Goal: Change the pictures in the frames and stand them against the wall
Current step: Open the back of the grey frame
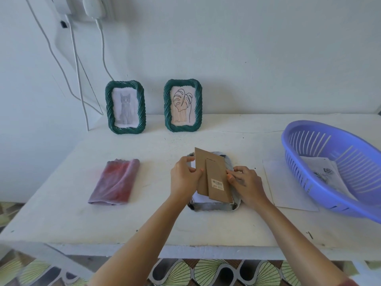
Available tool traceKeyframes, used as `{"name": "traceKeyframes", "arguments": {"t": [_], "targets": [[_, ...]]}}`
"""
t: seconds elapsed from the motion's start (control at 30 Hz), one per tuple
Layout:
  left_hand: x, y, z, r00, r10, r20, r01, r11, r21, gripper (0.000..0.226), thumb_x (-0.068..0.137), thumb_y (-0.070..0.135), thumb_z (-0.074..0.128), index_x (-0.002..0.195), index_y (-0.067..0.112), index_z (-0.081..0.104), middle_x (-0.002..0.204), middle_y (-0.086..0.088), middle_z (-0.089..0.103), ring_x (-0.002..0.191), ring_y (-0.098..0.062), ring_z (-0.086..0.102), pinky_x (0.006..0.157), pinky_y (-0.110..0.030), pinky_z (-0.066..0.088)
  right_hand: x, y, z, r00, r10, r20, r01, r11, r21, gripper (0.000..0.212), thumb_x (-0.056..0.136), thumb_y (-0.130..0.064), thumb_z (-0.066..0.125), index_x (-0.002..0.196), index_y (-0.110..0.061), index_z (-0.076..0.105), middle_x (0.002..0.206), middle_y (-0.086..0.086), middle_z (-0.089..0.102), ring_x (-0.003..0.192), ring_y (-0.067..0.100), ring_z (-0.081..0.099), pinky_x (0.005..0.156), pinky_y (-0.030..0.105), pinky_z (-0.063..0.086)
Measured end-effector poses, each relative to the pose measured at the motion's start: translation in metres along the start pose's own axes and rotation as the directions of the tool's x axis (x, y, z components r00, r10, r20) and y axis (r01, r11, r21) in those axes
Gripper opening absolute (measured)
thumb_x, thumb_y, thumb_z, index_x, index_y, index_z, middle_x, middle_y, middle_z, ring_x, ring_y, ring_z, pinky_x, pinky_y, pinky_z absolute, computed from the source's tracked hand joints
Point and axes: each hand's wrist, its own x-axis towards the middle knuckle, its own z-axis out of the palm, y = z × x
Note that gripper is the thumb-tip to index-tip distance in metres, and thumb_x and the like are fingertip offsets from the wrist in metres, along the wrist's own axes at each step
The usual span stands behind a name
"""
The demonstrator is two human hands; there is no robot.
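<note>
STATUS
- 2 of 3 frames in view look done, by my reading: cat frame (125,107) and leaf frame (183,105), both green, stand upright at the wall (247,58), upper centre-left of pic. They are side by side, apart.
- Third frame (213,206) lies face down on the table (165,223) at pic centre, between my hands.
- Backing board (201,168), brown card w/ stand flap and barcode label, sits tilted over the frame's back and is not seated flush yet.
- White sheet shows in the frame under the board. Cannot tell whether it is the old or new pic.

HANDS
- Left hand (184,178): thumb and fingers pinch the board's left edge.
- Right hand (245,182): fingers curled, tips gripping the board's right edge.

REMAINING (est.)
- Seat or remove the board, confirm the pic, close the back, stand the frame at the wall.

SURROUNDINGS
- Folded pink cloth (115,181), left of the work area, well clear.
- Blue basket (334,168), right edge of pic, holds a drawing (323,172). A white paper (288,186) lies partly under it.
- Cables (76,58) hang at upper left.
- Wall space right of the leaf frame looks free. Nothing blocks that route.
</note>
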Motion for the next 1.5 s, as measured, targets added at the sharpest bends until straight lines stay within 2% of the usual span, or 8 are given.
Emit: {"name": "traceKeyframes", "arguments": {"t": [0.27,0.33,0.47,0.63,0.8,0.87,1.03,1.5], "targets": [[0.034,-0.007,-0.055,0.990,-0.101,-0.097,0.091,0.990,-0.104,0.039,0.091,-0.002,0.042,0.123,0.017,0.054,0.081,-0.001,0.061,0.062,-0.016,0.059,0.048,-0.027,0.053,-0.001,0.000,0.001,1.000,-0.024,-0.002,0.024,1.000,-0.011,0.040,0.085,-0.037,0.062,0.124,-0.030,0.058,0.124,-0.004,0.054,0.116,0.019,0.045,0.100,0.035,0.033],[0.041,-0.018,-0.075,0.980,-0.141,-0.139,0.133,0.989,-0.064,0.041,0.091,-0.003,0.039,0.127,0.013,0.051,0.092,-0.008,0.062,0.061,-0.014,0.057,0.036,-0.021,0.048,-0.001,0.001,0.002,1.000,-0.024,0.000,0.024,1.000,-0.007,0.041,0.082,-0.038,0.065,0.122,-0.032,0.060,0.125,-0.004,0.053,0.116,0.018,0.046,0.100,0.034,0.033],[0.043,-0.042,-0.091,0.979,-0.160,-0.125,0.173,0.980,0.094,0.042,0.092,-0.002,0.038,0.130,0.013,0.049,0.085,-0.009,0.061,0.061,-0.015,0.055,0.047,-0.025,0.042,0.000,0.002,0.003,1.000,-0.026,0.005,0.026,0.999,-0.023,0.041,0.081,-0.039,0.066,0.121,-0.034,0.060,0.127,-0.004,0.051,0.118,0.018,0.044,0.099,0.031,0.028],[0.045,-0.056,-0.085,0.991,-0.092,-0.095,0.116,0.950,0.290,0.045,0.090,0.001,0.039,0.131,0.013,0.050,0.110,-0.023,0.062,0.078,-0.026,0.062,0.047,-0.024,0.042,-0.001,0.002,0.004,1.000,-0.025,-0.005,0.025,0.999,-0.020,0.040,0.081,-0.038,0.066,0.121,-0.033,0.060,0.127,-0.004,0.051,0.118,0.017,0.043,0.099,0.029,0.027],[0.027,-0.031,-0.067,0.982,-0.075,-0.173,0.173,0.721,0.671,0.038,0.088,0.015,0.041,0.123,0.011,0.055,0.126,-0.015,0.051,0.118,-0.032,0.048,0.097,-0.043,0.042,0.000,0.000,0.006,1.000,-0.023,-0.015,0.022,0.999,-0.050,0.040,0.082,-0.040,0.064,0.122,-0.033,0.059,0.128,-0.005,0.049,0.119,0.016,0.042,0.096,0.028,0.026],[0.016,-0.021,-0.050,0.991,-0.010,-0.135,0.106,0.679,0.726,0.034,0.091,0.025,0.040,0.119,0.013,0.057,0.127,-0.014,0.049,0.119,-0.032,0.044,0.099,-0.042,0.036,0.000,-0.001,0.007,1.000,-0.021,-0.012,0.021,0.998,-0.064,0.041,0.082,-0.041,0.064,0.122,-0.034,0.059,0.128,-0.005,0.049,0.119,0.016,0.042,0.097,0.028,0.026],[-0.002,-0.026,-0.003,0.994,0.108,0.029,-0.095,0.682,0.725,0.040,0.091,0.050,0.043,0.107,0.020,0.064,0.120,-0.004,0.051,0.117,-0.025,0.043,0.103,-0.036,0.030,-0.001,-0.002,0.005,1.000,-0.017,-0.004,0.016,0.997,-0.071,0.044,0.081,-0.048,0.063,0.122,-0.034,0.058,0.128,-0.005,0.049,0.118,0.017,0.041,0.093,0.026,0.024],[-0.006,-0.028,0.005,0.991,0.086,-0.108,-0.013,0.835,0.549,0.034,0.086,0.041,0.059,0.116,0.027,0.060,0.124,0.002,0.054,0.120,-0.023,0.041,0.105,-0.038,0.024,-0.002,-0.002,0.003,1.000,-0.018,0.006,0.018,0.998,-0.065,0.054,0.073,-0.060,0.052,0.122,-0.037,0.058,0.125,-0.006,0.049,0.116,0.015,0.042,0.090,0.023,0.022]]}}
